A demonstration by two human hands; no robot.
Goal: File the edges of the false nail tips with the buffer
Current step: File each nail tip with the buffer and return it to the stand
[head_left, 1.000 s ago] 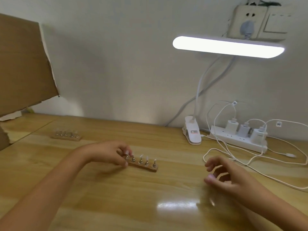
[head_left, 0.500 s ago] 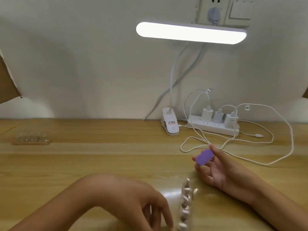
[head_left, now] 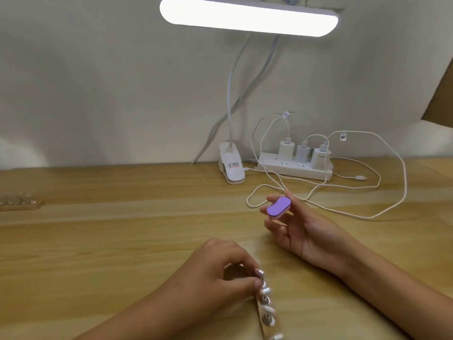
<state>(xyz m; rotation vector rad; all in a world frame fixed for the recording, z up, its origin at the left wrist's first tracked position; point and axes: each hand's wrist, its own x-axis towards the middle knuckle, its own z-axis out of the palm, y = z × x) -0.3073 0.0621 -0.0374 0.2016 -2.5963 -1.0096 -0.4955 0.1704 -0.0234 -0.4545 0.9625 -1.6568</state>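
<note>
A small wooden strip (head_left: 268, 317) carrying several false nail tips on metal studs lies near the bottom centre, running towards me. My left hand (head_left: 220, 271) grips its far end with curled fingers and thumb. My right hand (head_left: 301, 231) is raised palm-up a little beyond it and pinches a small purple oval buffer (head_left: 278, 207) between thumb and fingertips. The buffer is clear of the nail tips.
A second wooden strip of nail tips (head_left: 19, 202) lies at the far left of the wooden table (head_left: 122, 241). A clip lamp base (head_left: 231, 168), a white power strip (head_left: 296, 165) with chargers and loose white cables (head_left: 367, 212) sit at the back right.
My left hand pulled the strip of nail tips towards me and turned it lengthwise. My right hand took up the purple buffer. The view tilted down and shifted.
</note>
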